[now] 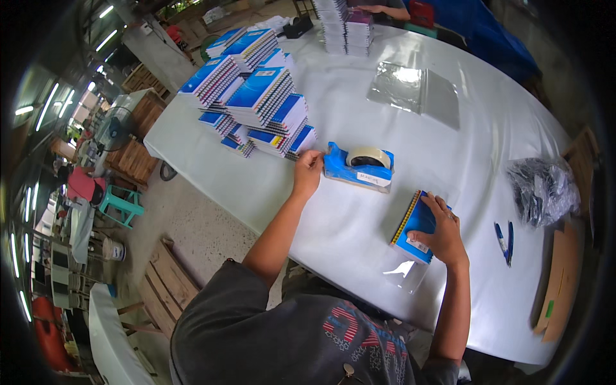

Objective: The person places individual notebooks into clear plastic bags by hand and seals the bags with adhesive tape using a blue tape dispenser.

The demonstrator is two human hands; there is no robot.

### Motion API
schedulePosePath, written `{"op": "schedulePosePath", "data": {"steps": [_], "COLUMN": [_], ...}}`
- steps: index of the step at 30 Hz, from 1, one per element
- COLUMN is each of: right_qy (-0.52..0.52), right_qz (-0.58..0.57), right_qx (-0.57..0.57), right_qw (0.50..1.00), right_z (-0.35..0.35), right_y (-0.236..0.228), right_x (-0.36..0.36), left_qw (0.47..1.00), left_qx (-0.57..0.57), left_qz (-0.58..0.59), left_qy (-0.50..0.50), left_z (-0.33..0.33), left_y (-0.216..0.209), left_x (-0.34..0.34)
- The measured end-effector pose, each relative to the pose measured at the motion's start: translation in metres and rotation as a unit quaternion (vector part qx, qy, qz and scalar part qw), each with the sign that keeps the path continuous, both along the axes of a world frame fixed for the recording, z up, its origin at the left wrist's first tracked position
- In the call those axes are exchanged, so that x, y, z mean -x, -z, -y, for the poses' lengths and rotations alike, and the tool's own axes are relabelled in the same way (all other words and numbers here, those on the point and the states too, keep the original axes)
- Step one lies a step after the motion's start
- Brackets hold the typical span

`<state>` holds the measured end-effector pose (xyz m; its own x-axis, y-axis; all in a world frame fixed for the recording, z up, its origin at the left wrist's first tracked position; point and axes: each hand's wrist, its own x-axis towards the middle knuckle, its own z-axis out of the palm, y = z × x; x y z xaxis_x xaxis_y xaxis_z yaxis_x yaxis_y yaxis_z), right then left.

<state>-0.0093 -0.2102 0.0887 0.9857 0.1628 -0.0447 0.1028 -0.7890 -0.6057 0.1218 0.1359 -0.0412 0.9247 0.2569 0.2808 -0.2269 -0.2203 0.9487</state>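
A blue tape dispenser (340,168) with a roll of tape (383,156) stands on the table in front of me. At its left end is my left hand (309,172), thumb and fingers pinched together; whatever lies between them is too small to make out. My right hand (441,232) grips a small blue spiral notebook (414,221) from above, thumb and fingers spread across its cover. A clear plastic sleeve (405,274) sticks out beneath the notebook on the near side.
Stacked spiral notebooks (256,90) stand at the far left. Clear plastic sleeves (414,93) lie farther back. To the right are pens (504,244), a crumpled plastic bag (542,189) and cardboard (559,282). Another person's arm (385,9) shows behind more stacks (346,29).
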Motion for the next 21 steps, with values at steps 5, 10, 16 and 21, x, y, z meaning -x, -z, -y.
{"op": "schedulePosePath", "data": {"steps": [5, 10, 16, 21], "right_qy": [0.004, 0.011, 0.012, 0.007], "right_qz": [0.018, -0.004, -0.001, 0.010], "right_qx": [0.008, 0.024, 0.025, 0.023], "right_qw": [1.000, 1.000, 1.000, 1.000], "right_z": [0.008, 0.005, 0.005, 0.005], "right_y": [0.005, 0.005, 0.009, 0.012], "right_x": [-0.001, -0.002, -0.001, -0.002], "left_qw": [0.975, 0.937, 0.830, 0.848], "left_qx": [0.059, 0.055, 0.286, 0.115], "left_qz": [-0.188, -0.238, -0.255, -0.352], "left_qy": [0.106, 0.250, 0.406, 0.379], "left_z": [0.016, -0.003, -0.022, -0.031], "left_y": [-0.054, -0.078, -0.060, -0.055], "left_x": [0.046, 0.092, 0.081, 0.066]}}
